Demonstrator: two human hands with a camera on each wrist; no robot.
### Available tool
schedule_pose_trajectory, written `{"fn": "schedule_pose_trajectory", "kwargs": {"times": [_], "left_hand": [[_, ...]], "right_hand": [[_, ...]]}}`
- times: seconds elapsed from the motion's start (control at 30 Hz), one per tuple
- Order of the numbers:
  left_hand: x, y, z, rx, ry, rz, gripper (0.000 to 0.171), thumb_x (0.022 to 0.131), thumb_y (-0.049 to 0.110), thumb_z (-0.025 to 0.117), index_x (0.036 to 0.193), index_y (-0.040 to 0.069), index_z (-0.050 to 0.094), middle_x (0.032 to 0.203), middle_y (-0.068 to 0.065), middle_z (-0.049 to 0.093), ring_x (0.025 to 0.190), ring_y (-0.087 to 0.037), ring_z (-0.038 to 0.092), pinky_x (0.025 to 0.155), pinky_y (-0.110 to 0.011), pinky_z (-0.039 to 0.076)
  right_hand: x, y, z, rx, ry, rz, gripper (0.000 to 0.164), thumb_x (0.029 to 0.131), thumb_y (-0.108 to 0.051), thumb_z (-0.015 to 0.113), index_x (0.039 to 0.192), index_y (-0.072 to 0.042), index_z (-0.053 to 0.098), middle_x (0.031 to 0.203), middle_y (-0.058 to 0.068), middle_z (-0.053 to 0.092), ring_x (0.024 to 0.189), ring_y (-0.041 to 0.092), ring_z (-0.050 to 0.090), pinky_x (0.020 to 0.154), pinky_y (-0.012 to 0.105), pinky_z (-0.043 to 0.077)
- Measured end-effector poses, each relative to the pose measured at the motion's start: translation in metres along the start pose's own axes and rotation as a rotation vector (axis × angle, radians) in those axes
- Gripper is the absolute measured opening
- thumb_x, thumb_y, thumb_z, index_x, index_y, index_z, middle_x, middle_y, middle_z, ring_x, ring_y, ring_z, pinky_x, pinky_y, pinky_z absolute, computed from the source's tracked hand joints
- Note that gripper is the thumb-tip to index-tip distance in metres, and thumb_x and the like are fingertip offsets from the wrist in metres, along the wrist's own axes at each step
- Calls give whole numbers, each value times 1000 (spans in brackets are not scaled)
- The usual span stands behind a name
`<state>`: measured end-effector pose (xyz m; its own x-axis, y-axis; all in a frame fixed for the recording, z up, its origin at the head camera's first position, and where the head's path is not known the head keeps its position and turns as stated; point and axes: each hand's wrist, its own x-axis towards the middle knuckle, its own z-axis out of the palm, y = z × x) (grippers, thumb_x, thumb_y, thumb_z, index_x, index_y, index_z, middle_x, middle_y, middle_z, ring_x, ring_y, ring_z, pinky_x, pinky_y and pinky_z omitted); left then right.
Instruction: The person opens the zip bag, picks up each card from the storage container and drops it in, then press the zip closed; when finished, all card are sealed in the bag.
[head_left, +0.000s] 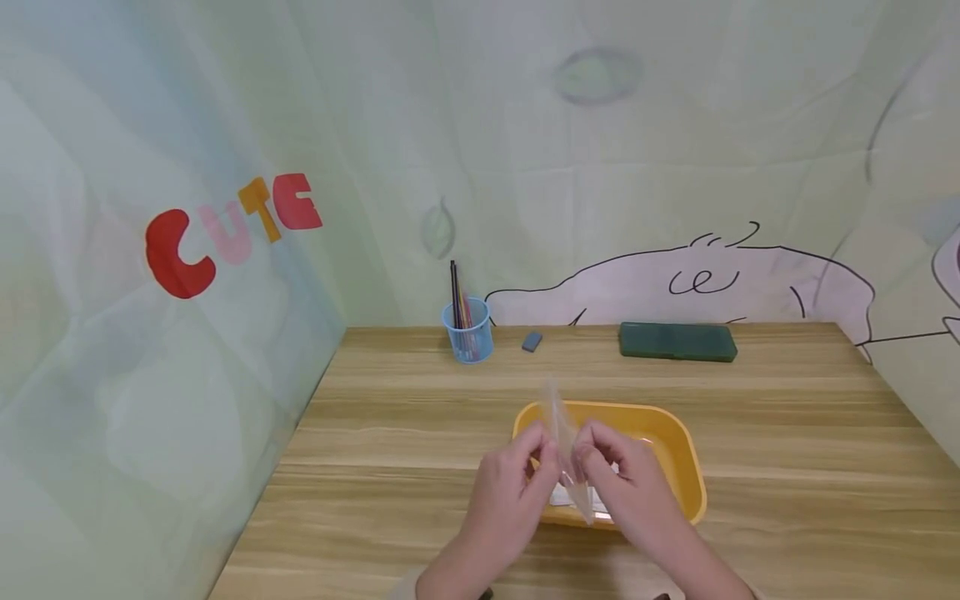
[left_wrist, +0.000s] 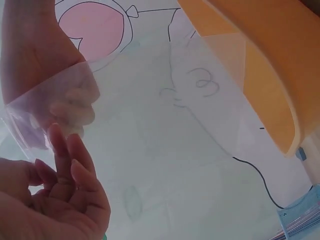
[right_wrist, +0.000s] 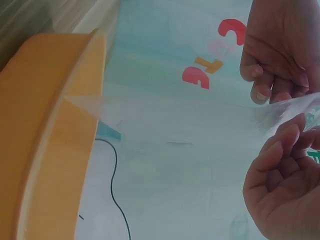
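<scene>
A clear, thin plastic bag (head_left: pixel 558 425) hangs edge-on over a yellow plastic tray (head_left: pixel 681 467). From the left, my left hand (head_left: pixel 506 483) pinches the bag between thumb and fingers near its edge. Opposite it, my right hand (head_left: pixel 633 479) pinches the same bag, the two sets of fingertips close together. The left wrist view shows the bag (left_wrist: pixel 160 110) spread out flat and see-through, with my right hand (left_wrist: pixel 50 65) partly behind it. White items (head_left: pixel 561 496) lie in the tray, partly hidden by the hands and bag.
Behind the tray, a light blue cup (head_left: pixel 471 343) holds several pens and pencils. A small blue eraser (head_left: pixel 532 342) lies beside it, and a dark green case (head_left: pixel 677 342) rests at the back right. Printed cloth (head_left: pixel 375 167) surrounds the wooden table (head_left: pixel 397 442).
</scene>
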<state>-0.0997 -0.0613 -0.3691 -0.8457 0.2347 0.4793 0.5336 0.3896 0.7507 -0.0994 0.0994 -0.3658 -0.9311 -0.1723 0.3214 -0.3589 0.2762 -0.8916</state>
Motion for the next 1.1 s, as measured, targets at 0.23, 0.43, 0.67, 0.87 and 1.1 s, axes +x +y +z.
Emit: {"fn": "schedule_pose_trajectory", "kwargs": {"times": [0.23, 0.43, 0.67, 0.87, 1.1], "left_hand": [[3, -6, -1, 108, 57, 24, 21, 86, 4, 55, 71, 18, 49, 62, 16, 54, 43, 5, 32, 33, -14, 28], [3, -5, -3, 111, 77, -53, 22, 83, 3, 54, 69, 19, 49, 62, 16, 58, 39, 5, 29, 31, -13, 24], [3, -7, -6, 87, 101, -110, 24, 84, -1, 53, 69, 19, 50, 63, 18, 59, 38, 3, 30, 31, -14, 25], [1, -7, -1, 73, 102, 42, 23, 84, -2, 55, 73, 17, 50, 65, 14, 60, 43, 5, 32, 34, -13, 28], [-1, -7, 9, 106, 106, 234, 16, 90, 5, 56, 81, 17, 52, 70, 12, 55, 59, 0, 43, 50, -8, 35]], "right_hand": [[2, 3, -8, -275, 129, -26, 30, 86, -4, 61, 69, -28, 51, 58, -13, 46, 53, 9, 43, 43, 22, 34], [4, 4, -16, -399, 176, -45, 31, 81, -5, 64, 66, -28, 50, 56, -15, 45, 50, 8, 40, 43, 22, 34], [4, 4, -26, -486, 254, -52, 29, 81, -6, 62, 65, -27, 49, 58, -16, 46, 47, 7, 38, 42, 23, 34], [5, 2, -28, -479, 254, -59, 22, 85, -10, 66, 76, -26, 55, 66, -21, 56, 59, 4, 51, 52, 24, 46], [3, 2, -17, -435, 185, -175, 25, 83, -7, 73, 94, -21, 56, 83, -22, 64, 76, -1, 60, 64, 25, 52]]}}
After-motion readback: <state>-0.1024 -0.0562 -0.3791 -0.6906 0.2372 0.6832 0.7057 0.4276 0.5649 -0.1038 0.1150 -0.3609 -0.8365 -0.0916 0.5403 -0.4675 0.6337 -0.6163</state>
